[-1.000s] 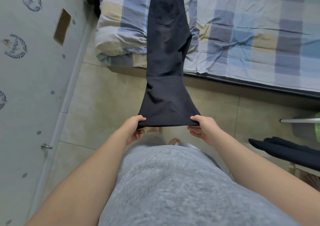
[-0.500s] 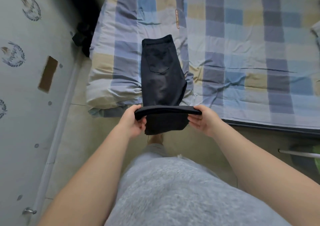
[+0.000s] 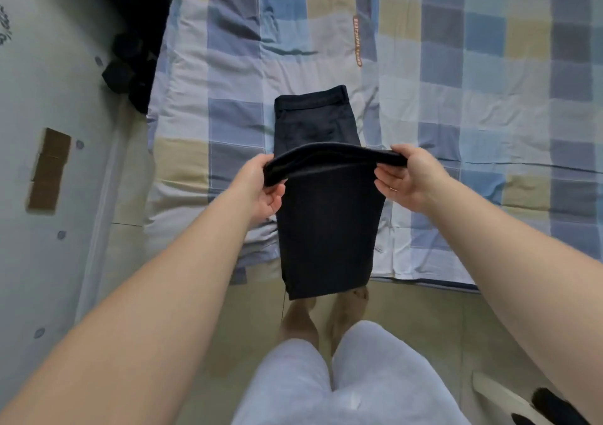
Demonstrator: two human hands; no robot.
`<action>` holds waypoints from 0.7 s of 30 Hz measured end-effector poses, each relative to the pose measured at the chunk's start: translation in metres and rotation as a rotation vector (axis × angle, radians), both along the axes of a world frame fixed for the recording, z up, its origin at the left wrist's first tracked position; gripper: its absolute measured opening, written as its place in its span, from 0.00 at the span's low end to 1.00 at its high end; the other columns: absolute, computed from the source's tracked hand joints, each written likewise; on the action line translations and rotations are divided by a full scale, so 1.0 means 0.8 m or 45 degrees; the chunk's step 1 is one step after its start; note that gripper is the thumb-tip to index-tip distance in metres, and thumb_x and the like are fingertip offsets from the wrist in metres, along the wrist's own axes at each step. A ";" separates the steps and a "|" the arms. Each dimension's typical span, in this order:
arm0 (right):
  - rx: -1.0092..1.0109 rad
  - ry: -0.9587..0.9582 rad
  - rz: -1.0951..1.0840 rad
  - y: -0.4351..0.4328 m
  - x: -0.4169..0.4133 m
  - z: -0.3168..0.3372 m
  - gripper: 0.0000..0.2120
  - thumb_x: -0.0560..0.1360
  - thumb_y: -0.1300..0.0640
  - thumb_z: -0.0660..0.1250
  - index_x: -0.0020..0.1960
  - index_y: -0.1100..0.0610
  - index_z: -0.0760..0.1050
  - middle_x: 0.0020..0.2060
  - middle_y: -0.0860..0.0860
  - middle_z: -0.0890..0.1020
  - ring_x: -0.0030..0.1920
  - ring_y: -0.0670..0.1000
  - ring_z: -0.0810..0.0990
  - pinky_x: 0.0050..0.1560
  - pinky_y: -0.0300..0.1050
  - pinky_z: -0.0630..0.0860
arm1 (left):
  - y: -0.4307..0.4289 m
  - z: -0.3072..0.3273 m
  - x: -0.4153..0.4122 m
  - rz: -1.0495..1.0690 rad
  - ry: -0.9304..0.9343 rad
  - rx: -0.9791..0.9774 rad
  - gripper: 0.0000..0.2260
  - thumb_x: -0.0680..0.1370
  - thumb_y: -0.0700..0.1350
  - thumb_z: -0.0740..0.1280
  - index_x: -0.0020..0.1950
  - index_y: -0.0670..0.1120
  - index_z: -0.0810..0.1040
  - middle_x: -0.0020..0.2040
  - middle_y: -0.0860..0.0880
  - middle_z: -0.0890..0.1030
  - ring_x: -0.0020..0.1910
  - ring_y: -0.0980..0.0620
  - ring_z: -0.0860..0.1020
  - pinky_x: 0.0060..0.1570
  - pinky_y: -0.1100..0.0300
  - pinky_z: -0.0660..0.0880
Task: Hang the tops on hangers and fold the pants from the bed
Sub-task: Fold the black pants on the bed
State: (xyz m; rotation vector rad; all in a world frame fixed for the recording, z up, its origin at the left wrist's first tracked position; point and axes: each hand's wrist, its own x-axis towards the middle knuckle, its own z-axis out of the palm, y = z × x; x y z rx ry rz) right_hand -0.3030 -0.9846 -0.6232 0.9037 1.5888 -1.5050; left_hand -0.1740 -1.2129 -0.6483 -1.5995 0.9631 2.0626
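— Grip status, left side?

— The left hand (image 3: 261, 187) is pinching the left end of a folded-over edge of the dark navy cloth pants (image 3: 328, 228), with the thumb on top and the fingers curling underneath.

— And the right?

— The right hand (image 3: 415, 176) is pinching the opposite end of that edge in like manner, thumb above, fingers (image 3: 386, 181) spreading below. A ring is showing on one finger. Both grips are holding cloth.

— Condition of the held edge?

— It is arching slightly between the two hands and sitting raised above the layer beneath.

— Location of the garment?

— The pants are lying lengthwise on the blue, grey and beige checked bed (image 3: 473, 104). The waistband is resting flat on the sheet at the far end, beyond the hands. The near end, doubled over, is hanging past the near edge of the bed above the pale tiled floor (image 3: 208, 333), just in front of the person's bare feet (image 3: 298, 322).

— Surroundings?

— A narrow orange label (image 3: 358, 40) is sitting on the sheet beyond the waistband, apart from it. A pale wall panel with small printed marks (image 3: 39, 261) is running along the left and carrying a brown rectangular patch (image 3: 49, 170). Dark objects (image 3: 130, 69), too blurred to identify, are lying in the shadowed corner between panel and bed. The person is wearing light grey shorts (image 3: 326, 388).
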 end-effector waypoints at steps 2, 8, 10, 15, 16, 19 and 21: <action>0.006 0.037 0.037 -0.023 -0.043 -0.024 0.08 0.79 0.51 0.66 0.47 0.55 0.76 0.35 0.53 0.85 0.45 0.52 0.84 0.41 0.48 0.78 | -0.026 -0.022 -0.042 -0.023 0.023 -0.042 0.11 0.79 0.56 0.64 0.46 0.49 0.77 0.33 0.52 0.80 0.28 0.56 0.74 0.31 0.64 0.70; 0.024 0.122 0.073 -0.076 -0.145 -0.095 0.08 0.80 0.50 0.64 0.48 0.55 0.75 0.37 0.51 0.82 0.39 0.49 0.82 0.40 0.45 0.78 | -0.074 -0.086 -0.141 -0.049 0.060 -0.127 0.08 0.78 0.52 0.63 0.42 0.50 0.76 0.34 0.52 0.78 0.29 0.56 0.74 0.32 0.64 0.69; 0.024 0.146 0.052 -0.092 -0.180 -0.123 0.08 0.80 0.49 0.63 0.50 0.54 0.75 0.37 0.50 0.83 0.39 0.48 0.83 0.38 0.45 0.77 | -0.083 -0.110 -0.176 -0.039 0.065 -0.173 0.07 0.78 0.51 0.63 0.44 0.50 0.76 0.35 0.52 0.77 0.29 0.56 0.74 0.32 0.65 0.70; 0.020 0.144 0.161 -0.112 -0.223 -0.185 0.17 0.81 0.48 0.62 0.64 0.56 0.75 0.48 0.53 0.86 0.53 0.53 0.85 0.43 0.49 0.79 | -0.084 -0.165 -0.220 -0.052 0.077 -0.191 0.16 0.80 0.59 0.61 0.59 0.50 0.78 0.48 0.51 0.84 0.41 0.53 0.81 0.40 0.59 0.73; 0.005 0.125 0.194 -0.110 -0.222 -0.198 0.20 0.81 0.47 0.62 0.68 0.57 0.72 0.55 0.53 0.84 0.57 0.54 0.83 0.48 0.51 0.79 | -0.079 -0.174 -0.218 -0.080 0.080 -0.159 0.21 0.81 0.62 0.59 0.63 0.49 0.77 0.54 0.50 0.84 0.46 0.51 0.82 0.43 0.57 0.74; -0.032 0.045 0.218 -0.096 -0.208 -0.223 0.23 0.81 0.45 0.62 0.73 0.54 0.68 0.64 0.54 0.79 0.63 0.58 0.78 0.55 0.57 0.77 | -0.063 -0.192 -0.197 -0.195 0.100 -0.105 0.28 0.81 0.67 0.57 0.72 0.48 0.72 0.64 0.49 0.80 0.53 0.49 0.83 0.48 0.53 0.76; -0.081 -0.035 0.202 -0.080 -0.190 -0.236 0.24 0.80 0.43 0.62 0.73 0.52 0.68 0.64 0.54 0.78 0.65 0.59 0.76 0.58 0.59 0.76 | -0.051 -0.199 -0.176 -0.227 0.090 -0.086 0.29 0.80 0.67 0.57 0.73 0.49 0.72 0.64 0.49 0.81 0.54 0.48 0.83 0.49 0.53 0.77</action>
